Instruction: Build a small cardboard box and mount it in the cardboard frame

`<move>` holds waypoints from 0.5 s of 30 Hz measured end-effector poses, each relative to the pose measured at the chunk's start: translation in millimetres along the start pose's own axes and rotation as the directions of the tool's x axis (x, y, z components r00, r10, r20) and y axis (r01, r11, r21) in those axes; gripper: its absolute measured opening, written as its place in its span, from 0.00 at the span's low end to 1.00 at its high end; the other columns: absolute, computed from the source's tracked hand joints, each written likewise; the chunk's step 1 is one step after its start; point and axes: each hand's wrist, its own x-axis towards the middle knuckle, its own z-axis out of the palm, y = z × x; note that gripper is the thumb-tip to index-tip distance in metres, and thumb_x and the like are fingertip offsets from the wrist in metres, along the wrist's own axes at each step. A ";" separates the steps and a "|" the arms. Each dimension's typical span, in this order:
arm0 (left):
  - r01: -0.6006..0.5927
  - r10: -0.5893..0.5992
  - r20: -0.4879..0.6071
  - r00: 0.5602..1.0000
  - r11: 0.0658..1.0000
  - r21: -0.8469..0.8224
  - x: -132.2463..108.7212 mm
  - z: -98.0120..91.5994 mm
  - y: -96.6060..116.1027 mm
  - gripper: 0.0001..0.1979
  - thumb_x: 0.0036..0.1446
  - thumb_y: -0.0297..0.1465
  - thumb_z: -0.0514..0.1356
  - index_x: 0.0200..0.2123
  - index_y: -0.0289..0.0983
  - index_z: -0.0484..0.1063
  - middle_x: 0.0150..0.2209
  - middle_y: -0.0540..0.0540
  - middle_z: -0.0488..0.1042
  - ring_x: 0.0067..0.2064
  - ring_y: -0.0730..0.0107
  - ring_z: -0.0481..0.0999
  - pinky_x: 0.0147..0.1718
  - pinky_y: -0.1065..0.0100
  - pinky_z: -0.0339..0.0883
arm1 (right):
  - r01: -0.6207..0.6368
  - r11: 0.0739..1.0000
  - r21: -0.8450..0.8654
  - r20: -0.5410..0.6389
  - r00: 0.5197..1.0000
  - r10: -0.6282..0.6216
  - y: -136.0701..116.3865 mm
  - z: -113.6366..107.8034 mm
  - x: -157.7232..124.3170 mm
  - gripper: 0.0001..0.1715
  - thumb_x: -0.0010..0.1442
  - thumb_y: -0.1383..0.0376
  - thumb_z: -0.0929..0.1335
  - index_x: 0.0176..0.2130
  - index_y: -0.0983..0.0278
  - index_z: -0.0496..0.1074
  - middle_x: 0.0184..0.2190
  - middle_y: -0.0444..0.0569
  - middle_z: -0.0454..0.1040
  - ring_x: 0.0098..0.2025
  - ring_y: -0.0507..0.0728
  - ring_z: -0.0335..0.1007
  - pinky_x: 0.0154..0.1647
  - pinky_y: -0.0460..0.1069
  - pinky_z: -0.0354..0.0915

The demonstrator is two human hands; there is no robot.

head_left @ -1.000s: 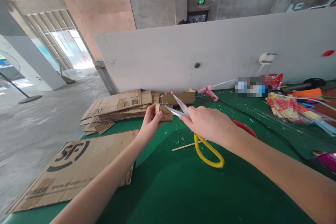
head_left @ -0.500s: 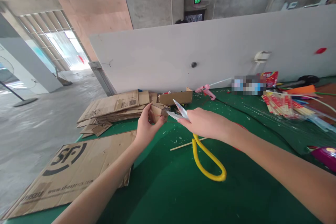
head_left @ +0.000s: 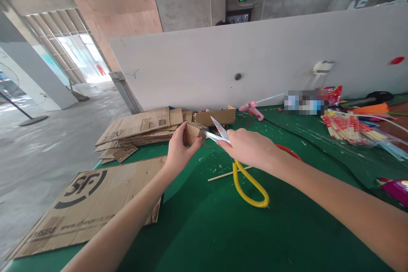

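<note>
My left hand [head_left: 182,148] grips a small folded cardboard piece [head_left: 192,134] between thumb and fingers, above the table. In my right hand [head_left: 247,146] is a pair of scissors [head_left: 251,187] with yellow handles, one loop hanging below the palm. Their blades [head_left: 219,132] are parted and point left, with the lower tip at the cardboard piece's right edge; whether it touches or has entered the cardboard I cannot tell. Beneath the right hand a thin wooden stick [head_left: 223,175] lies on the green table [head_left: 204,229].
Stacked flat cardboard [head_left: 137,127] and a large printed sheet [head_left: 86,208] lie on the left. Behind the hands are a cardboard tray [head_left: 215,117] and a pink glue gun [head_left: 253,110] with a black cord. Red-and-white packets of sticks [head_left: 344,127] lie right. A white partition [head_left: 191,68] stands behind.
The scissors' yellow loop has swung up and slightly left. The cardboard piece has turned a little in my left hand, showing more of its side. The view has shifted slightly.
</note>
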 end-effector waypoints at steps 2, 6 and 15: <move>0.016 -0.019 0.042 0.999 0.998 0.054 3.6 -4.1 6.1 0.31 0.51 0.44 0.61 0.54 0.34 0.64 0.40 0.42 0.74 0.39 0.61 0.73 0.35 0.65 0.67 | 0.004 0.999 -0.050 -0.011 1.000 -0.005 -3.5 2.1 0.2 0.27 0.66 0.52 0.55 0.37 0.68 0.71 0.27 0.57 0.73 0.27 0.64 0.74 0.21 0.51 0.58; 0.004 -0.024 0.122 0.992 0.987 0.162 7.4 -13.9 20.2 0.15 0.51 0.43 0.60 0.34 0.37 0.67 0.24 0.52 0.65 0.26 0.71 0.64 0.26 0.70 0.57 | 0.033 0.976 -0.214 -0.097 0.994 -0.054 -11.1 3.2 0.4 0.20 0.67 0.58 0.58 0.39 0.71 0.70 0.23 0.58 0.74 0.26 0.65 0.75 0.20 0.50 0.59; 0.177 -0.249 0.338 0.908 0.957 0.230 17.4 -28.3 22.7 0.14 0.49 0.43 0.58 0.24 0.39 0.60 0.23 0.53 0.65 0.25 0.72 0.66 0.22 0.71 0.55 | 0.075 0.913 -0.402 -0.099 0.987 -0.125 -28.8 2.8 -3.5 0.14 0.67 0.67 0.58 0.40 0.73 0.69 0.26 0.59 0.76 0.28 0.61 0.77 0.21 0.48 0.60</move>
